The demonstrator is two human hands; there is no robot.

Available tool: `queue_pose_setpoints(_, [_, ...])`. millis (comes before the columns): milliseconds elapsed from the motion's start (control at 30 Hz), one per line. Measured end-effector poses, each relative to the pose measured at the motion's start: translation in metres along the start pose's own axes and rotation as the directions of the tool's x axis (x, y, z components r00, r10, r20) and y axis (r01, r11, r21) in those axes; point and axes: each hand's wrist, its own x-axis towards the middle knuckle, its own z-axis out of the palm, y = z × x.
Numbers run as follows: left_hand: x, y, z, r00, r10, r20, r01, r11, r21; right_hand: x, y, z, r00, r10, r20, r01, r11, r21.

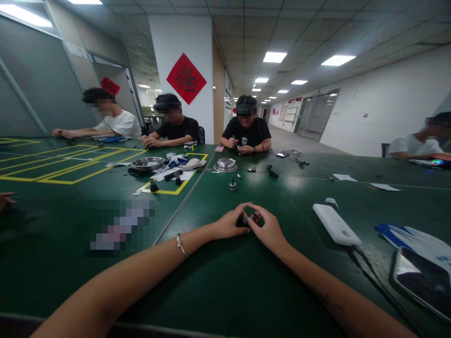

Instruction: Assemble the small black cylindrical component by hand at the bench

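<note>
Looking down from the head view, both forearms reach out over the green table point(211, 286) and meet near its middle. The left hand point(229, 224) and the right hand point(270, 230) are pressed fingertip to fingertip around a small dark part point(251, 219). Each grip is narrow, pinched shut on that part, which sits just above the table between the two thumbs. It is too small and too covered to tell whether it is one piece or two. A thin bracelet point(181, 244) sits on the left wrist.

Judging from how things lie, the work is mid-step: the part is in hand and not set down. Farther off, a small upright black piece point(232, 184) and a round steel dish point(225, 165) stand well apart from the hands, untouched. To the right, a white oblong device point(334, 224) with a cable lies near the right forearm. Three other people sit at the far edge, each busy with their own hands.
</note>
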Motion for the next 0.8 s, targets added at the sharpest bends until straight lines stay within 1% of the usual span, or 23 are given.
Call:
queue_pose_setpoints(167, [-0.002, 0.003, 0.000, 1.000, -0.006, 0.003, 0.006, 0.997, -0.074, 0.000, -0.005, -0.003, 0.993, -0.099, 0.065, 0.109, 0.979, -0.173])
queue_pose_setpoints(267, [-0.002, 0.005, 0.000, 1.000, 0.000, -0.004, 0.000, 0.997, -0.074, 0.000, -0.008, -0.003, 0.992, -0.099, 0.080, 0.114, 0.968, -0.224])
queue_pose_setpoints(367, [-0.002, 0.005, 0.000, 1.000, 0.000, -0.014, -0.001, 0.997, -0.081, 0.002, -0.010, -0.005, 0.986, -0.114, 0.122, 0.143, 0.954, -0.264])
queue_pose_setpoints(467, [-0.002, 0.004, 0.000, 1.000, -0.003, -0.015, 0.002, 0.995, -0.097, 0.004, -0.012, -0.008, 0.976, -0.127, 0.178, 0.168, 0.956, -0.241])
queue_pose_setpoints(533, [-0.002, 0.002, 0.001, 1.000, -0.007, -0.015, 0.005, 0.996, -0.093, 0.004, -0.012, -0.010, 0.974, -0.115, 0.197, 0.156, 0.966, -0.206])
queue_pose_setpoints(633, [-0.001, 0.000, 0.002, 1.000, -0.022, -0.019, 0.021, 0.998, -0.060, 0.006, -0.010, -0.008, 0.983, -0.051, 0.179, 0.080, 0.983, -0.163])
queue_pose_setpoints(700, [-0.001, -0.002, 0.003, 1.000, -0.018, -0.019, 0.017, 0.999, -0.046, 0.006, -0.006, -0.004, 0.987, -0.018, 0.161, 0.046, 0.984, -0.171])
queue_pose_setpoints(800, [-0.001, -0.001, 0.003, 1.000, 0.005, -0.018, -0.006, 0.999, -0.034, 0.005, 0.001, 0.003, 0.990, -0.006, 0.137, 0.036, 0.975, -0.218])
